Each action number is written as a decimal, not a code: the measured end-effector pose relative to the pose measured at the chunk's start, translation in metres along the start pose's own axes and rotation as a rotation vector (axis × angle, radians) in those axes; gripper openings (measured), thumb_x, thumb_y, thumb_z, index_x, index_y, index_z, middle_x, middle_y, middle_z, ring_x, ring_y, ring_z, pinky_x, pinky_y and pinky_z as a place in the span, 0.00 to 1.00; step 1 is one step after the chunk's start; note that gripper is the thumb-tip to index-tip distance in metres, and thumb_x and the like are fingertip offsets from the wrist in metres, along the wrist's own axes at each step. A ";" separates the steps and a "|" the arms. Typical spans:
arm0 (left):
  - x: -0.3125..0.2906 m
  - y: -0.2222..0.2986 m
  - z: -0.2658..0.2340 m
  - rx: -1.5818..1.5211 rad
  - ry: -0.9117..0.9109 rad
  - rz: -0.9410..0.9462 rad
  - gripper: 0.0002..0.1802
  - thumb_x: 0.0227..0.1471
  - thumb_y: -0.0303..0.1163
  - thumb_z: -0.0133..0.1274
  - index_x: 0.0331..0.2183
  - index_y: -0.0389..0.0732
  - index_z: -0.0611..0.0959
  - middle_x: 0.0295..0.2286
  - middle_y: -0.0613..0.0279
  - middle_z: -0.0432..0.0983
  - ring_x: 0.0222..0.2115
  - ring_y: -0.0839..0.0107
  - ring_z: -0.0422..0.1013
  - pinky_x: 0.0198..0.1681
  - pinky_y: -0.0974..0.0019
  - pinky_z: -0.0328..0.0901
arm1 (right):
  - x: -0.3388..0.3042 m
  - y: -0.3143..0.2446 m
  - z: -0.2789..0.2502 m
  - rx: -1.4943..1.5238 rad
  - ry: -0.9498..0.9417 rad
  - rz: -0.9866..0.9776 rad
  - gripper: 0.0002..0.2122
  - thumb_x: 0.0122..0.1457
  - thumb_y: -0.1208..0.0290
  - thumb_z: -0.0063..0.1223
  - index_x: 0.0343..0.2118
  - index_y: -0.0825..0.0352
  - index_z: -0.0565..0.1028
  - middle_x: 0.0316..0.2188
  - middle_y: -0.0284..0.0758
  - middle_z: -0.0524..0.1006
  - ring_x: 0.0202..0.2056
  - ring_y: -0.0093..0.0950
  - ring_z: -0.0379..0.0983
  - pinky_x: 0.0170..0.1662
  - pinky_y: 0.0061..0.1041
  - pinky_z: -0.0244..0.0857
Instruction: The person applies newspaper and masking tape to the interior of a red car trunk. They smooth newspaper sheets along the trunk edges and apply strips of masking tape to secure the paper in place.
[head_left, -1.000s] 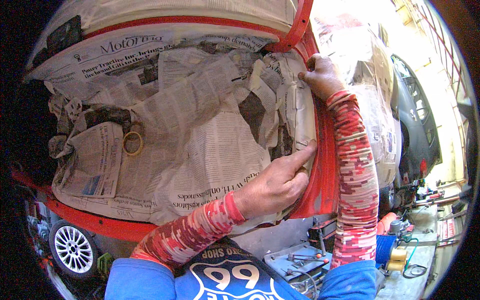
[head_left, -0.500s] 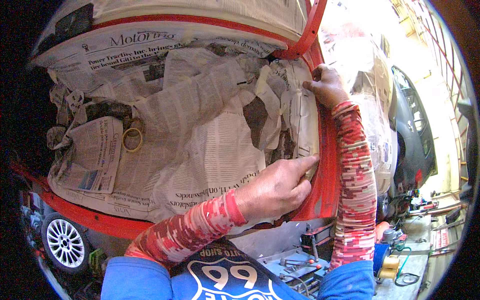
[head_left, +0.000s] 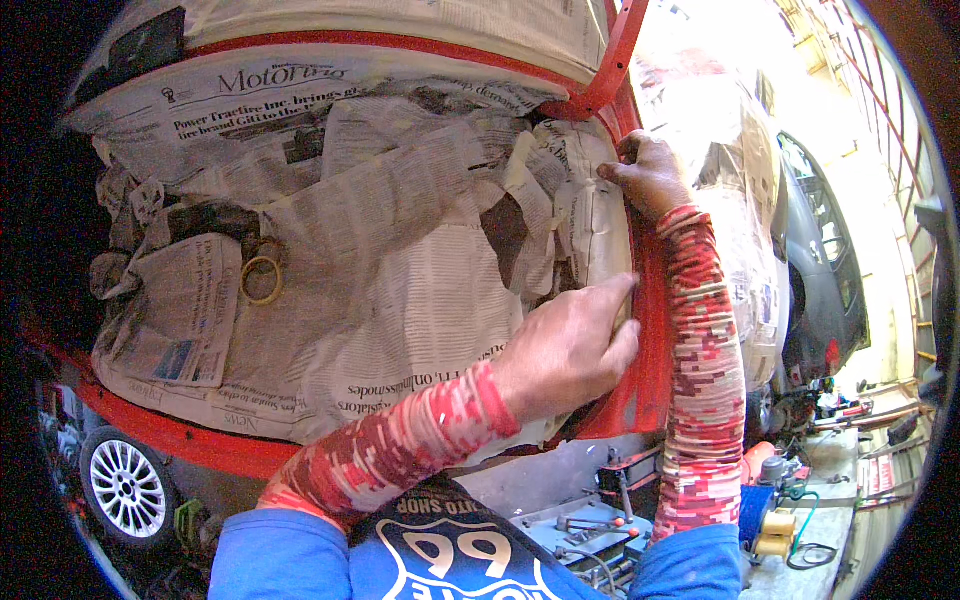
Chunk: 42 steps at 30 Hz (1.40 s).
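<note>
"Head view: how many hands are there?"
"Two: the left hand point(head_left: 575, 345) and, farther up, the right hand point(head_left: 655, 180), both touching one white paper strip point(head_left: 607, 235) along the red panel point(head_left: 651, 275)."
"Grasping it?"
"Fingers bent on both; whether either grips, one cannot tell."
"And around them?"
"One yellowish ring point(head_left: 262, 301) on the newspapers point(head_left: 430, 300), one spoked wheel point(head_left: 127, 490) at lower left."
</note>
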<state>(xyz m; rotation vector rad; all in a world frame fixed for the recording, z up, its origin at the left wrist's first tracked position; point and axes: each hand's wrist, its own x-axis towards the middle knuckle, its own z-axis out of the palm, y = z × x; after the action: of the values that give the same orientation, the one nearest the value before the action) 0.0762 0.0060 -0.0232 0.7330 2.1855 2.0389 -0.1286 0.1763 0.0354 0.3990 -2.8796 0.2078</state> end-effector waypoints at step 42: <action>-0.001 -0.017 -0.006 0.183 -0.036 0.219 0.08 0.48 0.27 0.53 0.30 0.32 0.80 0.32 0.38 0.79 0.35 0.38 0.78 0.42 0.42 0.74 | -0.089 -0.032 -0.053 0.213 -0.390 0.203 0.37 0.50 0.66 0.73 0.64 0.73 0.72 0.38 0.45 0.84 0.40 0.34 0.82 0.49 0.33 0.76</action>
<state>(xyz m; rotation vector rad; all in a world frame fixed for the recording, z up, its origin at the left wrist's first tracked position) 0.0703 -0.0002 -0.0390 1.0643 2.3889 1.9142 -0.0257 0.1770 0.0688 0.1987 -3.2955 0.5295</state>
